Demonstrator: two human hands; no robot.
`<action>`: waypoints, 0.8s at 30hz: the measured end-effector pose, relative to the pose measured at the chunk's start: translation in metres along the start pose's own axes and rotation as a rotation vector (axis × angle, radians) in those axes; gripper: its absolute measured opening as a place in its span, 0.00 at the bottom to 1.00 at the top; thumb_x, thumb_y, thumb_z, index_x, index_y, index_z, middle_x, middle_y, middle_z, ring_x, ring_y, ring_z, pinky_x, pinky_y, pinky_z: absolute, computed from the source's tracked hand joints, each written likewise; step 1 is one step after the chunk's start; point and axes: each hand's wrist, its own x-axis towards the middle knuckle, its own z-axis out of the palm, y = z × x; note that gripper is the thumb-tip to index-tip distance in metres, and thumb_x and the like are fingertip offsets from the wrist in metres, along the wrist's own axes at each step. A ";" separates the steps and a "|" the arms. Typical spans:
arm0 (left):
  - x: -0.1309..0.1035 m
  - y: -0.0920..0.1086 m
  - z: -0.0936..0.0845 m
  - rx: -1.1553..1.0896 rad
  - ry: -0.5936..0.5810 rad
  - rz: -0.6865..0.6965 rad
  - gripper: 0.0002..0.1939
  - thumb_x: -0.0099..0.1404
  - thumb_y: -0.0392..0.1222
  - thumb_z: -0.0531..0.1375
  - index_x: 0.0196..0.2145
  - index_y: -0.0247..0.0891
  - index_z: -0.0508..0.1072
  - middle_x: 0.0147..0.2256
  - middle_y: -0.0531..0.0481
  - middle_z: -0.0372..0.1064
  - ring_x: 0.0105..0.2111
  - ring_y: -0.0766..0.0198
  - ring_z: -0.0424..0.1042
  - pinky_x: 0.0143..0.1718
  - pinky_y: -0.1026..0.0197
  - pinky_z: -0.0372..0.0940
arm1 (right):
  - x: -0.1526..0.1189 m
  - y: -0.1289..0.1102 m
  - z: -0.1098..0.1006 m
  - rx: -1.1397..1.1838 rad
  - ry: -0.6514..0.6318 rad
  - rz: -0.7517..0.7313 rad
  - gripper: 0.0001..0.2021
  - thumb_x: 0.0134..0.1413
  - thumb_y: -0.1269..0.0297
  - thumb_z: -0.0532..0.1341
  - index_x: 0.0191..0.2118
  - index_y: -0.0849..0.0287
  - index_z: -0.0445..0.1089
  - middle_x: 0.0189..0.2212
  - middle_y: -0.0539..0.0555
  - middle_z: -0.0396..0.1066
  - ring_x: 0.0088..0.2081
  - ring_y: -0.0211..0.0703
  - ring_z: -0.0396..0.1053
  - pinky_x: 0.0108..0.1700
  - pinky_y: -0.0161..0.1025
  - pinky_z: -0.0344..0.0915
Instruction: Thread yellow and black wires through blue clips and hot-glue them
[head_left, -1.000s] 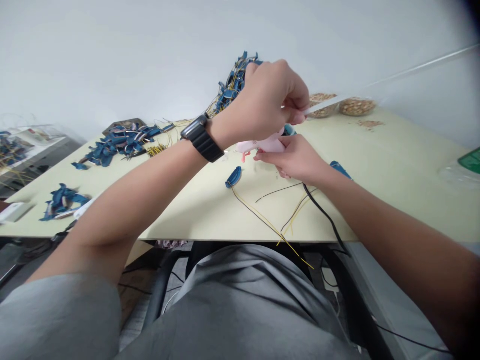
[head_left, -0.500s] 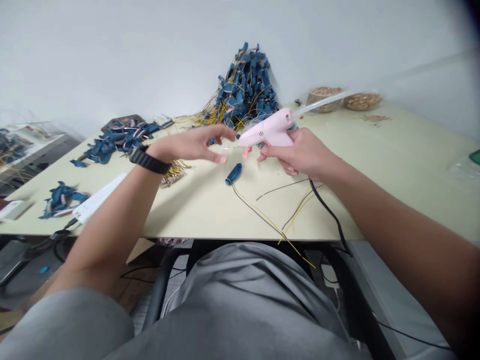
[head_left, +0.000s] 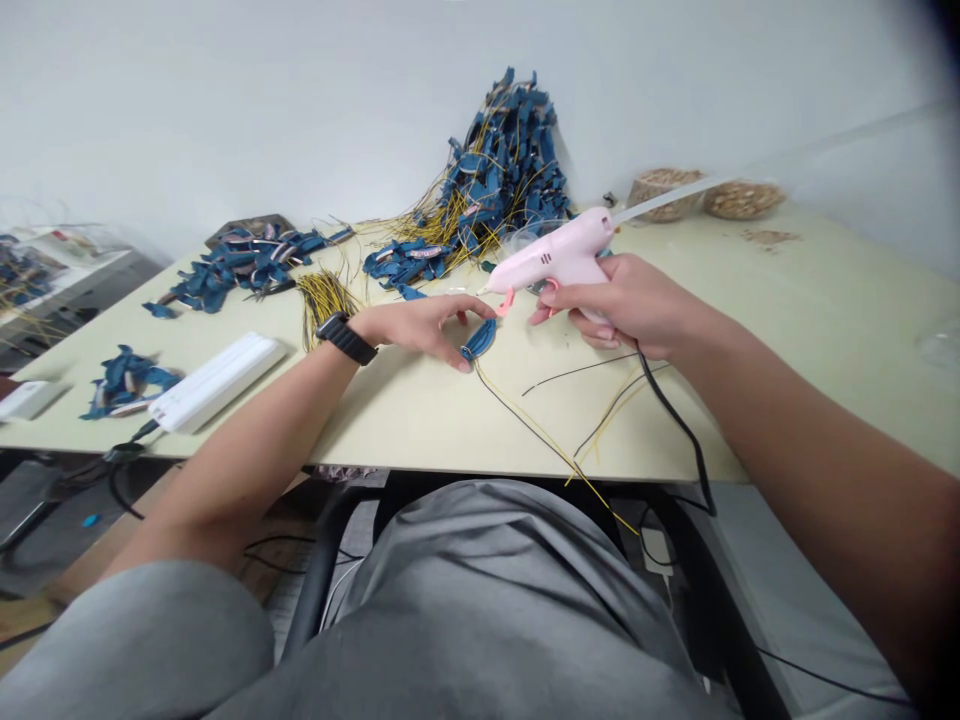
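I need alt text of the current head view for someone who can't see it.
A person's right hand holds a pink glue gun with a long stick in its back over a pale table. The left hand is touching or almost touching a small blue piece trailing yellow and black wires. Beyond, a heap of blue pieces stands by the wall.

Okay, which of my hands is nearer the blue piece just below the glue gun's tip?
Left. The left hand is right at the blue piece, on its left side; the right hand is farther off to the right, gripping the pink glue gun.
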 end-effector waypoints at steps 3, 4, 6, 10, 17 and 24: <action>0.000 -0.001 0.002 0.007 0.013 0.002 0.52 0.49 0.63 0.91 0.68 0.41 0.87 0.66 0.38 0.84 0.65 0.36 0.80 0.73 0.42 0.71 | 0.004 0.004 -0.003 -0.012 -0.021 -0.025 0.08 0.75 0.72 0.72 0.39 0.63 0.86 0.16 0.45 0.62 0.18 0.34 0.51 0.24 0.41 0.47; 0.000 -0.001 0.002 0.015 0.005 0.008 0.53 0.50 0.63 0.90 0.69 0.42 0.87 0.68 0.37 0.83 0.67 0.36 0.80 0.74 0.41 0.71 | 0.006 0.005 -0.004 -0.017 -0.030 -0.031 0.08 0.75 0.71 0.73 0.39 0.62 0.86 0.16 0.46 0.62 0.17 0.34 0.51 0.24 0.40 0.47; 0.000 -0.002 0.001 0.028 -0.025 0.045 0.56 0.53 0.62 0.89 0.75 0.43 0.83 0.74 0.36 0.80 0.72 0.34 0.78 0.78 0.40 0.69 | 0.009 0.007 -0.006 -0.021 -0.039 -0.031 0.07 0.74 0.69 0.76 0.39 0.61 0.85 0.16 0.44 0.60 0.17 0.34 0.50 0.23 0.39 0.47; 0.006 -0.003 -0.007 0.033 -0.099 0.125 0.64 0.53 0.58 0.90 0.83 0.43 0.77 0.84 0.31 0.71 0.79 0.31 0.73 0.83 0.40 0.65 | 0.011 0.007 -0.005 0.009 -0.019 -0.027 0.07 0.71 0.71 0.77 0.40 0.58 0.82 0.19 0.45 0.63 0.18 0.34 0.51 0.23 0.39 0.48; 0.027 -0.006 -0.020 -0.011 -0.201 0.167 0.63 0.50 0.53 0.91 0.82 0.49 0.81 0.81 0.36 0.76 0.76 0.32 0.76 0.76 0.41 0.74 | 0.010 0.008 -0.008 0.006 -0.046 -0.050 0.09 0.71 0.66 0.79 0.39 0.57 0.82 0.19 0.46 0.64 0.19 0.34 0.49 0.23 0.40 0.48; 0.034 -0.007 -0.016 -0.017 -0.254 0.133 0.65 0.51 0.49 0.90 0.85 0.50 0.79 0.83 0.38 0.74 0.70 0.38 0.79 0.70 0.47 0.75 | 0.015 0.013 -0.012 0.048 -0.044 -0.094 0.10 0.66 0.66 0.81 0.39 0.57 0.81 0.43 0.62 0.89 0.19 0.31 0.54 0.21 0.42 0.48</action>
